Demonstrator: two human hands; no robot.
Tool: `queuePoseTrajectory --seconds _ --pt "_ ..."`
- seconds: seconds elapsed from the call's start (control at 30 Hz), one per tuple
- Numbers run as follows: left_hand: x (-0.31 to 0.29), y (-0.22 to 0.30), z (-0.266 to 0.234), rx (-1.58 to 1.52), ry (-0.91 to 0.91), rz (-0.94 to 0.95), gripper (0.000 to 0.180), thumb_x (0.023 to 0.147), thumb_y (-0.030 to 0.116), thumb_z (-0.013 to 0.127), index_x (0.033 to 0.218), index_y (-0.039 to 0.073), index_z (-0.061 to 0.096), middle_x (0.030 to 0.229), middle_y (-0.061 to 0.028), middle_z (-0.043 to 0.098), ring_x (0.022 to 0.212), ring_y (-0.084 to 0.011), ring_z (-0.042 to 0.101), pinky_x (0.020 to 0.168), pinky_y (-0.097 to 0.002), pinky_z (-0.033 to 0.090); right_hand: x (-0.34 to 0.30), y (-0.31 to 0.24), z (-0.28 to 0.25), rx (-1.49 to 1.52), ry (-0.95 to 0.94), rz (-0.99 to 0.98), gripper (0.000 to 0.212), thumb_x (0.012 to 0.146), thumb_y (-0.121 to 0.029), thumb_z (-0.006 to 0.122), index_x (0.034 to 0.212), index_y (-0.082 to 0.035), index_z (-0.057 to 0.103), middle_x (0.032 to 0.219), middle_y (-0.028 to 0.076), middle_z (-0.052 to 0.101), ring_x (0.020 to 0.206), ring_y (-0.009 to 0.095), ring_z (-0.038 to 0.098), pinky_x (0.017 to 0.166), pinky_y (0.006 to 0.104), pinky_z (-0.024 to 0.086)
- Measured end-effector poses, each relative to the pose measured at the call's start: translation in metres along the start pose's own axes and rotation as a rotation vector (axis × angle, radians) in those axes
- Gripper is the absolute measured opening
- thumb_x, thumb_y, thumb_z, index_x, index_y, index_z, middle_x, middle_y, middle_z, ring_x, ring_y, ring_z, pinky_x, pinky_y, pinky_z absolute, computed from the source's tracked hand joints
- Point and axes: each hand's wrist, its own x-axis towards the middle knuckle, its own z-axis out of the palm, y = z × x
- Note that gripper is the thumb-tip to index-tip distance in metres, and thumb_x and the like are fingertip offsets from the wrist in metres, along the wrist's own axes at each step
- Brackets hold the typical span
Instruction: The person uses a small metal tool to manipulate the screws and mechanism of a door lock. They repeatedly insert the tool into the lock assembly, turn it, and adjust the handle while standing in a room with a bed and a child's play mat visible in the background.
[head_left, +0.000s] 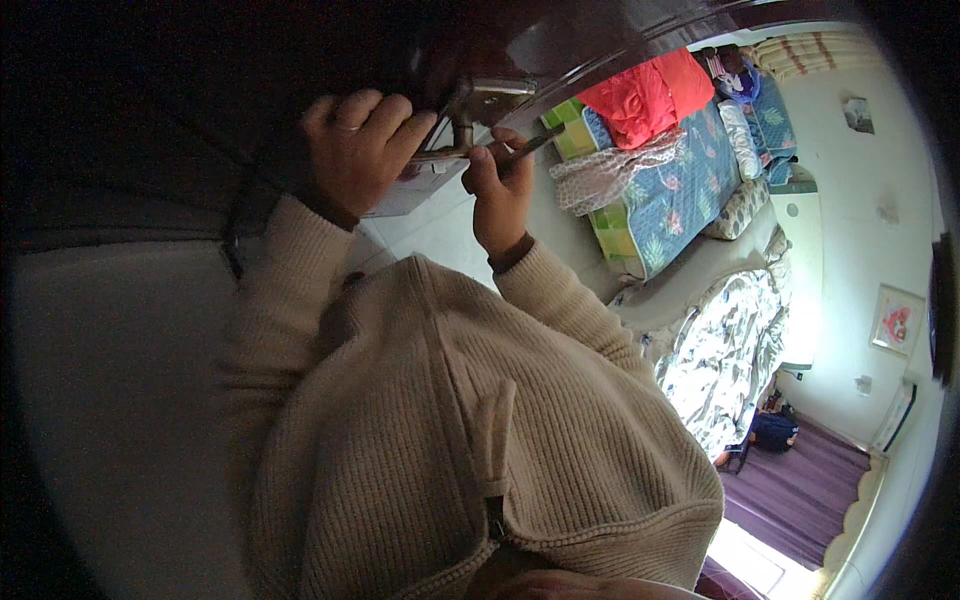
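My left hand (365, 145), with a ring on one finger, is raised against a dark brown door (300, 60). Its fingers are curled, and what they close on, if anything, is hidden. Just to its right, a metal lever handle (503, 88) with a short stem stands out from the dark surface. Below the stem runs a thin metal strip (440, 155), its left end by my left fingertips. My right hand (503, 195) pinches a thin, dark, flat piece (543, 140) between thumb and fingers, close under the handle. Whether piece and strip are one part, I cannot tell.
A bed (675, 180) with blue floral bedding and a red quilt (650, 98) stands at the right. Nearer lies a black-and-white patterned cover (725, 350). A purple curtain (800, 490) hangs at lower right. Behind my hands stands a pale box-like thing (420, 190).
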Motion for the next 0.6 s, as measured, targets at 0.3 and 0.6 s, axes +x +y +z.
queuePoseTrajectory --seconds 0.3,0.6 --pt "0.013 -0.005 0.011 0.131 -0.126 0.051 0.02 0.07 0.023 0.066 0.089 0.021 0.063 0.091 0.0084 0.055 0.094 -0.0125 0.048 0.081 -0.0416 0.027 0.017 0.003 -0.001 -0.117 -0.005 0.055 0.015 0.089 -0.016 0.06 0.09 -0.003 0.052 0.063 -0.004 0.046 0.05 0.005 0.038 0.043 0.0207 0.03" --pt "-0.007 0.02 0.003 0.018 -0.203 -0.374 0.018 0.069 0.025 0.07 0.081 0.023 0.058 0.087 0.0071 0.055 0.092 -0.0188 0.047 0.075 -0.0433 0.029 0.015 0.002 0.0 -0.117 -0.019 0.051 0.016 0.089 -0.018 0.06 0.088 -0.004 0.051 0.063 -0.003 0.047 0.049 0.004 0.038 0.043 0.0202 0.03"
